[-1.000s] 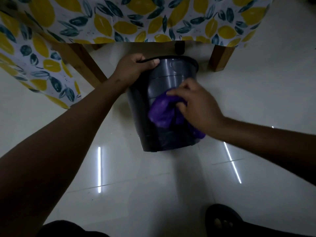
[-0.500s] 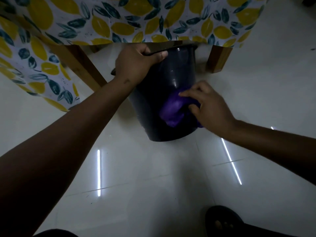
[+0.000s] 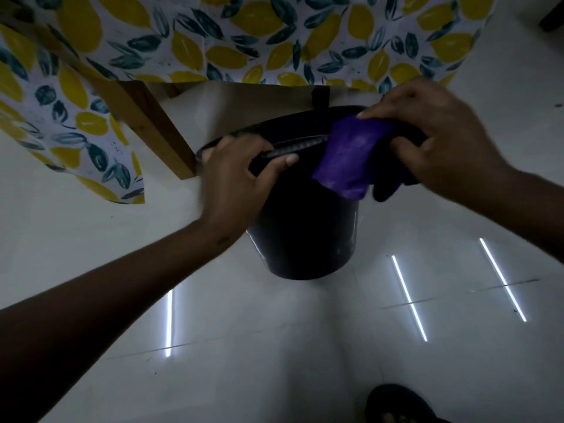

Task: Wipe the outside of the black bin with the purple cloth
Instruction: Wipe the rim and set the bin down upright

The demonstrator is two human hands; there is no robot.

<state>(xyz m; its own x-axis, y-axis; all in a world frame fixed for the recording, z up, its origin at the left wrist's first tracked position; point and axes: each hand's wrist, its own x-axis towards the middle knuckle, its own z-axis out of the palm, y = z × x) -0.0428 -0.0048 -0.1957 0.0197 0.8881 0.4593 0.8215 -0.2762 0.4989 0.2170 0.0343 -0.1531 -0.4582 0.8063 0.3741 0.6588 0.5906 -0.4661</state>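
Note:
The black bin [image 3: 305, 239] stands on the white tiled floor, tipped away from me, its rim under the table's edge. My left hand [image 3: 238, 181] grips the near-left part of the rim and the thin handle. My right hand [image 3: 439, 141] presses the purple cloth [image 3: 348, 157] over the rim at the upper right of the bin. The cloth hangs down the outside wall. The bin's inside is hidden.
A table with a lemon-print cloth [image 3: 244, 41] hangs over the bin. Its wooden leg [image 3: 152, 129] stands just left of the bin. My foot in a dark sandal [image 3: 396, 404] is at the bottom edge. Glossy floor tiles [image 3: 274, 346] lie in front.
My right hand has carried the purple cloth from the middle of the bin's wall up to the rim on the right. The bin has turned and my left hand has kept its grip on the rim.

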